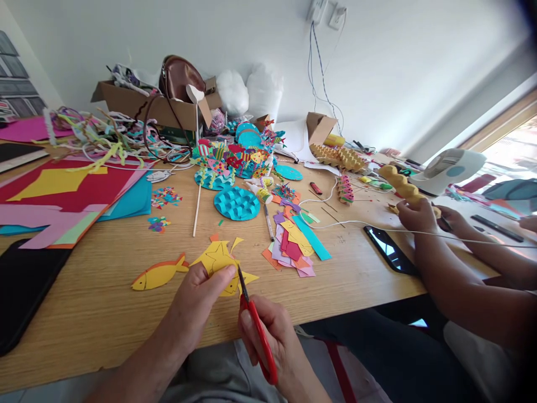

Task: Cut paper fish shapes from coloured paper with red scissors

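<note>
My left hand (197, 294) pinches a sheet of yellow paper (216, 256) with drawn outlines, thumb on top. Red-handled scissors (260, 336) are gripped in my right hand (272, 330), their dark blades pointing away from me at the paper's right edge. Whether the blades are parted is hard to make out. A yellow and orange paper fish (159, 274) lies flat on the table just left of the held sheet. Beyond my right hand sits a pile of paper scraps (296, 246) in yellow, purple, pink and orange.
At the right, another person's hands (419, 215) hold a yellow egg-carton strip (400, 182). A phone (390, 250) lies near them, crossed by a white cable (369, 224). Blue round pieces (237, 202) and a stick (196, 210) stand mid-table; coloured sheets (96, 196) lie left.
</note>
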A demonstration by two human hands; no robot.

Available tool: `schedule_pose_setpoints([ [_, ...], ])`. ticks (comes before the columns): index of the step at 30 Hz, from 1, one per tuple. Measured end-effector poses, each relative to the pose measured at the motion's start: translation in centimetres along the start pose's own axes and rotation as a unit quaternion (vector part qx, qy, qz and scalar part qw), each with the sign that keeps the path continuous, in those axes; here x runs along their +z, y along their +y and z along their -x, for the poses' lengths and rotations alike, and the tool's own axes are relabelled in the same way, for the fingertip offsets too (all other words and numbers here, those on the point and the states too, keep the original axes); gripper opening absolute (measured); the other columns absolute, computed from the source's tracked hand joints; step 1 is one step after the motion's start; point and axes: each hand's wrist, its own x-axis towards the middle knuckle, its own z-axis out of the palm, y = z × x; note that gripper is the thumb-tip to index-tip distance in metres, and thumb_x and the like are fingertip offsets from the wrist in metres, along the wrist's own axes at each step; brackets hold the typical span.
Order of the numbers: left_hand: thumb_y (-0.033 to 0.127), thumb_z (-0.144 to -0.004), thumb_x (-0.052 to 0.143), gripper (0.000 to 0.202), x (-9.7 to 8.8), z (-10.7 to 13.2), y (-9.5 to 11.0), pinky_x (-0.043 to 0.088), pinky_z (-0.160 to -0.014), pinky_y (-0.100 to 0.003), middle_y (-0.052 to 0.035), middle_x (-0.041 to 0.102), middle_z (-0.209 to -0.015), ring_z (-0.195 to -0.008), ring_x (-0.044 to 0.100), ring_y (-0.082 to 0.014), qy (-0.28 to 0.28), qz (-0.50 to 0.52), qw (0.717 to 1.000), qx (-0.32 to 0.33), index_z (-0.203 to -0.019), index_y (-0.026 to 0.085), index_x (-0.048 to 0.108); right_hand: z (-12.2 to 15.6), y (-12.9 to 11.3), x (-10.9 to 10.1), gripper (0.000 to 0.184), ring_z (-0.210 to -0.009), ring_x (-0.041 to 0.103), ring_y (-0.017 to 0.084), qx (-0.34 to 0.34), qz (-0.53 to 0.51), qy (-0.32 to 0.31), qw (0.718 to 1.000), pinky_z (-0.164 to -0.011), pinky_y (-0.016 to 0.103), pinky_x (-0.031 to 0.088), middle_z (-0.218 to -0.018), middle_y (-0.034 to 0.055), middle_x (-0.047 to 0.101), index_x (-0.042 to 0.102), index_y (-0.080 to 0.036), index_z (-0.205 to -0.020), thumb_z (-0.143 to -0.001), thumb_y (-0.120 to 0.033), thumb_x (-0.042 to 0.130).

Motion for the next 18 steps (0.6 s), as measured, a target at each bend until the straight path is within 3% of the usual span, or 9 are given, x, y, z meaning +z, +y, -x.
schedule_pose_setpoints([
  [4, 0.028, -0.066, 0.065, 0.010, 0.05, 0.14, 0.11, 0.042, -0.065, -0.026, 0.0024, 0.060, -0.063, -0.066, 0.054, -0.0164, 0.018, -0.009, 1.000, -0.002, -0.067, 0.018, 0.065, -0.04, -0.06, -0.03, 0.045, -0.042, 0.029, 0.007, 0.002, 0.020, 0.000, 1.000, -0.041, 0.021, 0.022, -0.046, -0.0061, 0.037, 0.038, -0.019, -0.058, -0.089, -0.052, 0.039],
  [18, 0.027, -0.071, 0.059, 0.011, 0.10, 0.20, -0.08, 0.043, -0.067, -0.027, 0.0034, 0.054, -0.062, -0.066, 0.051, -0.0162, -0.014, -0.049, 0.998, 0.027, -0.065, 0.019, 0.060, 0.28, -0.89, 0.13, 0.048, -0.044, 0.037, 0.009, 0.017, 0.012, 0.009, 1.000, -0.043, 0.020, 0.027, -0.046, -0.0044, 0.040, 0.038, -0.020, -0.054, -0.088, -0.053, 0.040],
])
